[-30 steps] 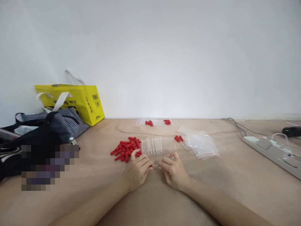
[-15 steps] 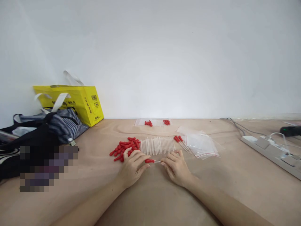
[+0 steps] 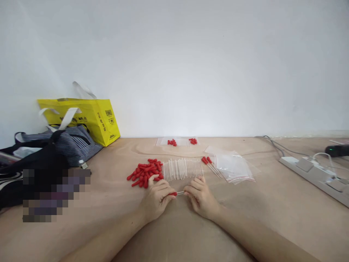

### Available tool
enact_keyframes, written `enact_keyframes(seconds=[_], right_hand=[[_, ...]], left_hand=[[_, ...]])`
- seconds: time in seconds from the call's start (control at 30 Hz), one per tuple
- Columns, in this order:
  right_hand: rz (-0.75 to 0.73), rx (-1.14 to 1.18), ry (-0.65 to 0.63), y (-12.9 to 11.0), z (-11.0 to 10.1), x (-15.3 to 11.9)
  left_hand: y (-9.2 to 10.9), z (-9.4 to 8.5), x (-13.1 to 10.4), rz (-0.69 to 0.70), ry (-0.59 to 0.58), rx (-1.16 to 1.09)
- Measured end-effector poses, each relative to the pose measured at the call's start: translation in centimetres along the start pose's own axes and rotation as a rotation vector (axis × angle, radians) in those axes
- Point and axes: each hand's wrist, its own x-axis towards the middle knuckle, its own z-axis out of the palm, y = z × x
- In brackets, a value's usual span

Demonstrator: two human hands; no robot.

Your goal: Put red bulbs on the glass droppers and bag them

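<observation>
Pinching a red rubbery bulb (image 3: pixel 173 194), the left hand (image 3: pixel 155 200) faces the right hand (image 3: pixel 201 198), closed on the slim clear tube (image 3: pixel 180 193) at three o'clock; straight alignment and gentle pressure suit this grip. Loose red bulbs (image 3: pixel 146 182) lie at ten o'clock, thin clear tubes (image 3: pixel 182 169) at twelve.

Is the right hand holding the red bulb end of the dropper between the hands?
No, the left hand grips the red bulb, while the right hand holds the clear tube.
</observation>
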Motion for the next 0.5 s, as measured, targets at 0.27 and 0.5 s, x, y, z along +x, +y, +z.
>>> enact_keyframes(seconds=[0.27, 0.5], right_hand=[[0.039, -0.071, -0.068, 0.2, -0.9, 0.6], [0.611, -0.338, 0.098, 4.8, -2.6, 0.9]], left_hand=[[-1.0, -0.3, 0.4, -0.093, -0.094, 0.032], [-3.3, -1.5, -0.1, -0.253, 0.122, 0.334]])
